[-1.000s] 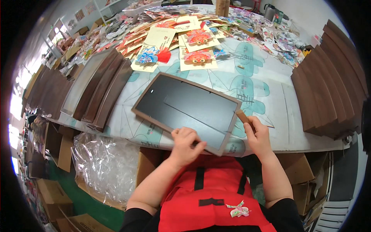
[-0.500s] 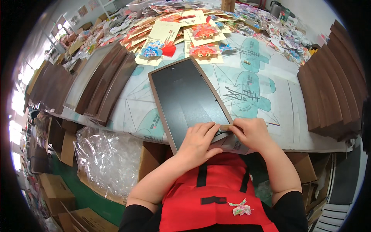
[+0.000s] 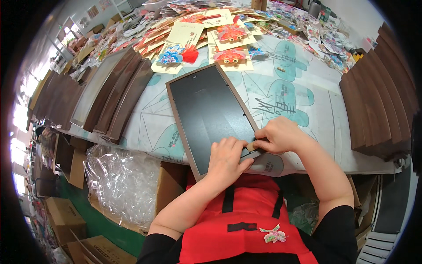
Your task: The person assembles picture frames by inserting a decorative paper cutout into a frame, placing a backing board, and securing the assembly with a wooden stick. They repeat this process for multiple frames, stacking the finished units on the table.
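A brown picture frame lies tilted on the table with its black backing board facing up. My left hand rests flat over the board's near end, fingers stretched and thumb apart. At the frame's near right corner, my right hand pinches a small tan flat strip, perhaps wood or bamboo. The strip's tip touches the inner edge of the frame, close to my left fingertips. Small dark tabs show along the frame's inner rim. My right fingers hide part of the strip.
Brown frames stand stacked at left and right. Cream cards with red and blue fish-like ornaments pile up beyond the frame. A patterned sheet covers the table. Below the front edge sits a carton of clear plastic wrap.
My right hand has turned, its wrist swinging outward, and moved slightly left with the strip. My left hand has shifted a little. The near right corner of the frame shows more now.
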Demonstrator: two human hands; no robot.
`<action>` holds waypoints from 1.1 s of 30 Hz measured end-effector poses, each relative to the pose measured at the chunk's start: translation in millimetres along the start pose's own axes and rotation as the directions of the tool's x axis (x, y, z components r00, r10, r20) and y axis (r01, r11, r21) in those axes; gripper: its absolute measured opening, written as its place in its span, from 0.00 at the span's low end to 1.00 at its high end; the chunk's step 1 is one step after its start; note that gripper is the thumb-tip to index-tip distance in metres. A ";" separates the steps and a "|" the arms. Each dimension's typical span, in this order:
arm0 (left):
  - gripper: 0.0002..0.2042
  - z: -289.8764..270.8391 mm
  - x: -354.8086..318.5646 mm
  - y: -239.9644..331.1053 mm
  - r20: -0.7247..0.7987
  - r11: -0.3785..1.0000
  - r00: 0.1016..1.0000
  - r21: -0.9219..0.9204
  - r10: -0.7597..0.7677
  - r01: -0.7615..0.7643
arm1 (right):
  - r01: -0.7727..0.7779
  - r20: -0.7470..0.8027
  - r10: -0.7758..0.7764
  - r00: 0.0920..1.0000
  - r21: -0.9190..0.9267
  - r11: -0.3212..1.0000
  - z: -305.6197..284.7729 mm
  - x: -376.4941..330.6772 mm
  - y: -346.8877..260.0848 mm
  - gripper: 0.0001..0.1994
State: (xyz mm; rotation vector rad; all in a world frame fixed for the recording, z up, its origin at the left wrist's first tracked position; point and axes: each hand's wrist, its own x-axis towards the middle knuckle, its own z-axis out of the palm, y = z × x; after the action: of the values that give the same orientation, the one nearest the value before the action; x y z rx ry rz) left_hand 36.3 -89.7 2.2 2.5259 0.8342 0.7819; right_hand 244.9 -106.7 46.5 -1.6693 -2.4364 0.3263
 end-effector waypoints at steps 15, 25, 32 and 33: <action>0.09 -3.0 -8.6 1.2 0.035 0.999 0.998 -0.019 0.048 -0.048 | 0.182 -0.336 -0.310 0.889 -0.362 0.914 30.5 -55.4 -16.8 0.07; 0.28 -39.0 11.1 -128.4 -0.373 0.797 0.786 -0.555 -0.493 0.237 | -0.144 -0.456 0.310 0.834 0.364 0.920 1.0 -8.1 -14.3 0.10; 0.26 -13.1 8.2 -162.0 -0.301 0.697 0.802 -0.692 -0.516 0.188 | -0.119 -0.298 0.228 0.927 0.344 0.932 12.4 110.3 -3.7 0.19; 0.25 -14.5 7.4 -160.2 -0.292 0.704 0.803 -0.679 -0.520 0.209 | -0.102 -0.260 0.184 0.948 0.300 0.949 17.6 126.1 1.5 0.21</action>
State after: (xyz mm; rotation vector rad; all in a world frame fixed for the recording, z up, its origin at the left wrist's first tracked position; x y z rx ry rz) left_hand -36.1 38.8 -62.5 1.5188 0.9927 1.2897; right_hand 196.4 10.0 31.2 -1.6415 -1.9622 0.4016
